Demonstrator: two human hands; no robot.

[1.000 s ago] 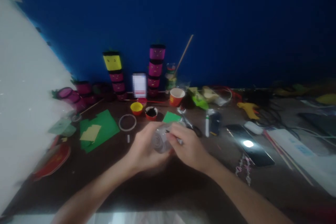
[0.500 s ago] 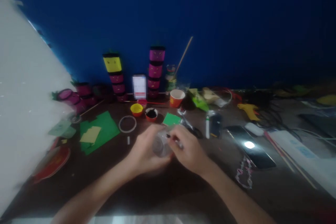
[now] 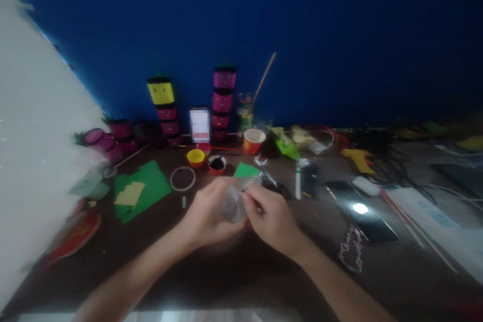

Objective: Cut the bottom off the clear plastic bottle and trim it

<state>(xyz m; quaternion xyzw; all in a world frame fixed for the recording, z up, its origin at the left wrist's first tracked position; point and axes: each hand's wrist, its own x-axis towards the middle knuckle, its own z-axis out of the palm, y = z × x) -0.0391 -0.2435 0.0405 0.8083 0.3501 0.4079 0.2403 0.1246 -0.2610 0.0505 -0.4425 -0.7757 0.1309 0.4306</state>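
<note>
A clear plastic cup (image 3: 229,205) lies tilted between both hands, its ringed round end towards the camera. My left hand (image 3: 206,214) is wrapped round its left side, with the thumb beneath. At the cup's right side my right hand (image 3: 269,214) is closed, thumb and fingers pinched on something small that I cannot make out. Just behind the hands lies a green paper piece (image 3: 246,170). A clear ring (image 3: 183,178) and a small white stick (image 3: 184,202) rest to the left.
Small cups of yellow (image 3: 195,158) and black paint (image 3: 217,165), and a paper cup (image 3: 254,141), stand behind. Stacked purple figures (image 3: 222,103) are by the blue wall. Green sheets (image 3: 153,186) lie left; a phone (image 3: 362,211), glue gun (image 3: 358,160) and marker (image 3: 298,181) lie right.
The cup has turned slightly between my hands. My right hand's fingers have shifted a little along its side, and its small dark item is now mostly hidden.
</note>
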